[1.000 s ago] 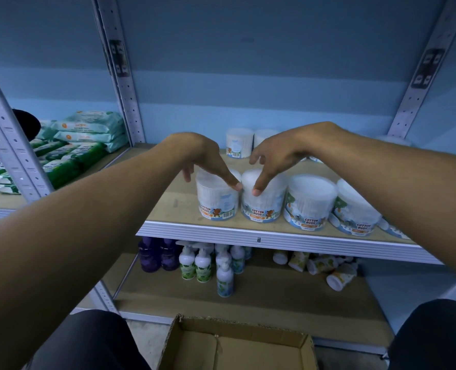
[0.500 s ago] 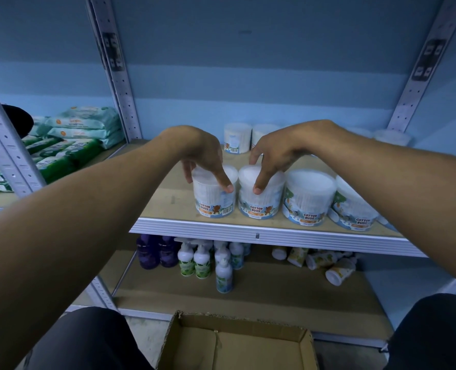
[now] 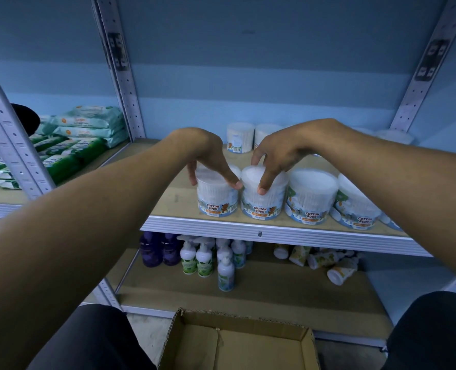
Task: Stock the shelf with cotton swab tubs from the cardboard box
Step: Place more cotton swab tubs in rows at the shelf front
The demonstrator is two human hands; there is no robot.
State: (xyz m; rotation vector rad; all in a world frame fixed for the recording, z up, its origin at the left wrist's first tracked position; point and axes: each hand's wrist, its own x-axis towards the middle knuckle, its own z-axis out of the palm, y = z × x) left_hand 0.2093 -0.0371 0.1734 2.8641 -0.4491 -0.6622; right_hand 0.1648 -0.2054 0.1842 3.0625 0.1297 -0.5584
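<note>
Placing step. My left hand (image 3: pixel 208 158) grips the leftmost tub (image 3: pixel 216 196), fingers curled over its lid; right hand (image 3: pixel 280 156) pinches the next tub (image 3: pixel 263 198). Both stand on the shelf (image 3: pixel 248 231), front row. Next, probably: let go, reach to the cardboard box (image 3: pixel 237 340) at 6 o'clock.

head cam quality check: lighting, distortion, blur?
Head view: dim, blue-tinted light, no glare; wide-angle bends the shelf uprights outward; forearms near the lens loom large; labels on the front cotton swab tubs read clearly, back tubs softer.
</note>
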